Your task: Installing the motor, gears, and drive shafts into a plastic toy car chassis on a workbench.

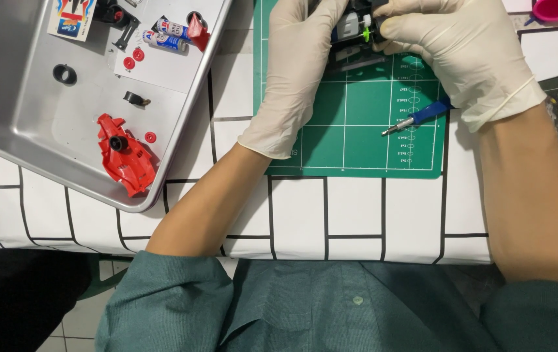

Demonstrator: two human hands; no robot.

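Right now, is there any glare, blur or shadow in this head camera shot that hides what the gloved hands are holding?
Head view: lighting even, focus sharp; soft sheen on the metal tray, no harsh glare. The left hand and right hand themselves cover most of the small black assembly with a green part, which the top edge also crops. Faint shadows on the green cutting mat.

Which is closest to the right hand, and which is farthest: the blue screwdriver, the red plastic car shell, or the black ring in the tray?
From the right hand:
1. Blue-handled screwdriver, on the green cutting mat just below that hand.
2. Red plastic car shell, at the metal tray's near edge, far left.
3. Black ring, farther left in the tray.
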